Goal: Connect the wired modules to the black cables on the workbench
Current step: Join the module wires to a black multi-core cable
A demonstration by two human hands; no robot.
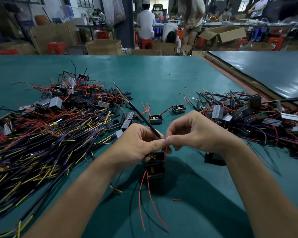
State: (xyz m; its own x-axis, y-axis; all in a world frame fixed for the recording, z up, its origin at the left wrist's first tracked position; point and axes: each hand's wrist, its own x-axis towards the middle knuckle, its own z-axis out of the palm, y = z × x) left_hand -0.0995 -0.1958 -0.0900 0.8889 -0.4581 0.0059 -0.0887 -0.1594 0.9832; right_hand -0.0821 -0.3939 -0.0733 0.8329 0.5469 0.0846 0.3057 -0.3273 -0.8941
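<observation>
Many cardboard boxes (103, 47) beyond green workbench (153, 74)

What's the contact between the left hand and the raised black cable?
Touching. Head view: the left hand pinches the black cable between thumb and fingers near its lower end; no gap shows.

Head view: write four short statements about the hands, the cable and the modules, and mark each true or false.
1. The left hand grips a black cable that slants up to the left. True.
2. The right hand lies flat on the green mat. False: it is raised, pinching a red wire at the left hand's fingertips.
3. Two small modules sit on the mat beyond the hands. True.
4. The module below the hands trails blue wires. False: its hanging wires are red.
</observation>
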